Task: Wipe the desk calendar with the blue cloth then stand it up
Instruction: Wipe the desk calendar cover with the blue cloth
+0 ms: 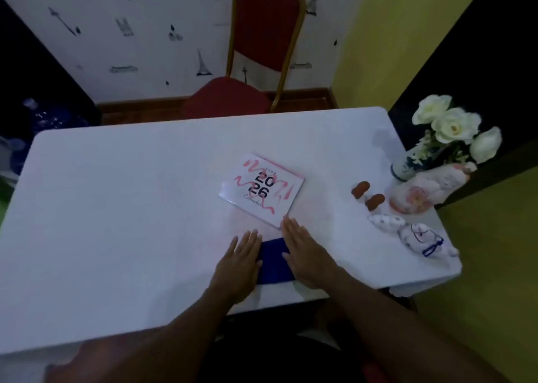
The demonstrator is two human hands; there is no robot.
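Blue cloth (pixel 273 261) (one), two hands

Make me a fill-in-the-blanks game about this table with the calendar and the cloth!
1. The calendar is lying ____ on the table.
2. The cloth between the left hand and the right hand is ____ in colour.
3. The big numbers on the calendar read ____.
4. The chair behind the table is ____.

Missing words: flat; blue; 2026; red
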